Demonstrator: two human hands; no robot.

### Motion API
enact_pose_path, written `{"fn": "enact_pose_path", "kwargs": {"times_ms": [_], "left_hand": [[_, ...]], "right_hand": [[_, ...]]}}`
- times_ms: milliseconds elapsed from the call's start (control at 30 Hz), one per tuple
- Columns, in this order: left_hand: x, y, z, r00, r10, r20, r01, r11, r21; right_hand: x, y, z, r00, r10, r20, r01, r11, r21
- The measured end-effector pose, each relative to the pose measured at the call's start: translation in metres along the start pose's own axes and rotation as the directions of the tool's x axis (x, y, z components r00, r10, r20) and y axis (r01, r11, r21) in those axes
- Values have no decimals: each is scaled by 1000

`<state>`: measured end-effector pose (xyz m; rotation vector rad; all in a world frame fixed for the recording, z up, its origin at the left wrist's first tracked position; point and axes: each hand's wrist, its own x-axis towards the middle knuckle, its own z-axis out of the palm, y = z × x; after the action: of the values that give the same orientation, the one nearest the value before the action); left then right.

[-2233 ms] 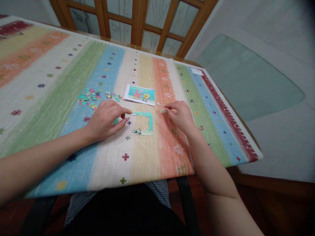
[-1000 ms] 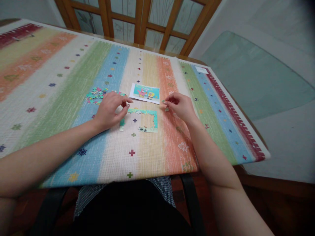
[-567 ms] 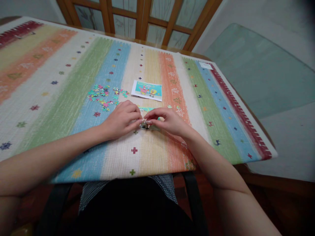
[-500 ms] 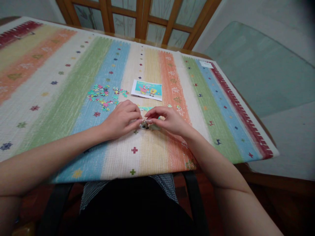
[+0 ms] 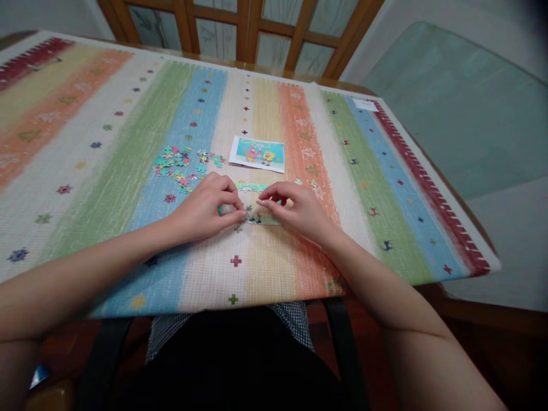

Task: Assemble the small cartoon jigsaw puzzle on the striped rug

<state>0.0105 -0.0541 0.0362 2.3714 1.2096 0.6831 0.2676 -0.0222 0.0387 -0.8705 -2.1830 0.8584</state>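
Note:
A partly built teal puzzle frame (image 5: 258, 218) lies on the striped mat (image 5: 128, 142) between my hands. My left hand (image 5: 204, 208) is curled, thumb and fingertips pinching at the frame's lower left corner. My right hand (image 5: 296, 209) covers the frame's right side, its bent fingers pressed together over the frame's middle; what they hold is hidden. A heap of loose pieces (image 5: 177, 164) lies just beyond my left hand. The picture card (image 5: 257, 153) with two cartoon figures lies beyond the frame.
A couple of stray pieces (image 5: 314, 186) lie on the orange stripe beyond my right hand. A white label (image 5: 365, 105) sits at the mat's far right corner. A wooden window frame (image 5: 248, 28) runs behind the table. A glass sheet (image 5: 449, 114) lies to the right.
Both hands came in from the sides and met at the puzzle frame's lower edge. Since half a second ago they have parted a little, and the right fingertips have moved up over the frame.

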Motion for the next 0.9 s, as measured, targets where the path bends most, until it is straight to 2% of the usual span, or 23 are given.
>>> {"fn": "enact_pose_path", "kwargs": {"times_ms": [67,133,200,300,500,700,900], "left_hand": [[-1,1,-2,997,-57,43,56,998,35],[-2,3,-2,991,-106,86,100,993,69],[-3,6,0,984,-135,114,125,988,95],[-4,10,5,982,-152,108,139,983,119],[-3,11,11,984,-165,70,154,978,141],[-2,16,13,975,-210,68,192,958,214],[-2,19,12,977,-205,63,183,950,254]], "right_hand": [[-2,6,-4,992,-114,49,120,981,-152],[-5,12,-6,966,-201,161,235,943,-237],[-7,15,-5,928,-255,273,329,903,-275],[-9,14,0,885,-281,372,408,853,-325],[-10,5,4,866,-266,423,444,798,-408],[-11,3,4,871,-235,433,429,792,-434],[-11,1,5,871,-238,429,434,783,-447]]}}
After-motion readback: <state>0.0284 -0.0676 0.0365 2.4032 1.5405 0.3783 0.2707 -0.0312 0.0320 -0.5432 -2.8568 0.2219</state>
